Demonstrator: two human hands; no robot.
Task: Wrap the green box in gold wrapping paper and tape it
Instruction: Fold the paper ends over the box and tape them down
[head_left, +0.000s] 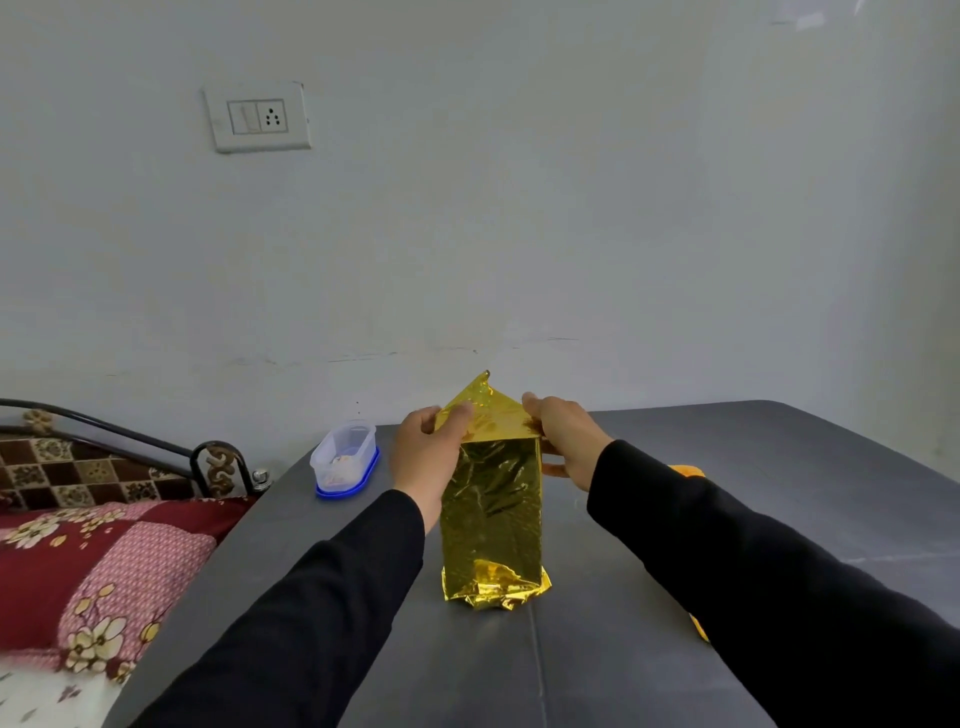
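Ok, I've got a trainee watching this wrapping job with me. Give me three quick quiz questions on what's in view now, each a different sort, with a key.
1. True or false: the gold-wrapped box lies flat on the grey table.
2. Which part of the wrapping do the left hand and right hand hold? A) the crumpled bottom edge B) the pointed top flap C) nothing
3. Fill in: the clear container left of the box rests on a ____ lid.

Key:
1. False; it stands upright.
2. B; fingers of both hands pinch the flap's two sides.
3. Blue.
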